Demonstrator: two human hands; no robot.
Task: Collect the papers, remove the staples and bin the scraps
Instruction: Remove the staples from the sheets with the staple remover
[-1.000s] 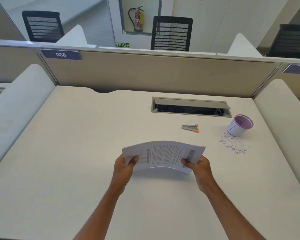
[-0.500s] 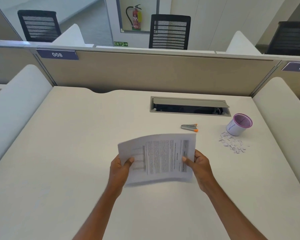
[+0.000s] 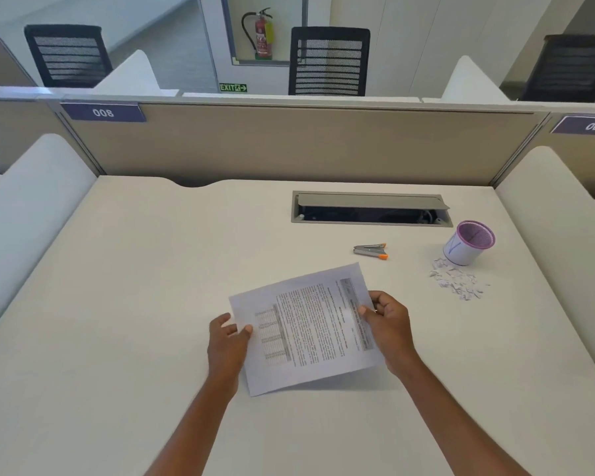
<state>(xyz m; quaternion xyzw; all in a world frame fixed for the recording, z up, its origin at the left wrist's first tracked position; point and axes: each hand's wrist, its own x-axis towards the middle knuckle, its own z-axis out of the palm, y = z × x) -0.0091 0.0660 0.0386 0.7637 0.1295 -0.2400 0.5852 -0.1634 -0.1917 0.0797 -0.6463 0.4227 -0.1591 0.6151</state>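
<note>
Head view: your desk (image 3: 117, 304) fills most of the frame, and the papers (image 3: 310, 331) sit over its middle, nearest to you. Take the papers as the reference for every position below.

1. The partition (image 3: 289, 146) closes off the desk well beyond the papers, with a label reading 008 at its left end.
2. The cable hatch (image 3: 368, 202) is set into the desk beyond the papers, slightly to their right, with its lid raised.
3. The papers are held in your 2 hands, turned so that the printed lines run sideways to you. A shadow lies on the desk under their near edge.
4. Your left hand (image 3: 227, 345) pinches the left edge of the papers, thumb on top.
5. Your right hand (image 3: 390, 329) grips their right edge, thumb on the printed face and fingers curled behind.
6. The purple-rimmed mesh pot (image 3: 468, 243) stands upright, well to the right of the papers and beyond them.
7. The scraps (image 3: 457, 283) lie loose on the desk to the right of the papers.
8. The staple remover (image 3: 370, 250) lies just beyond the far right corner of the papers.
</note>
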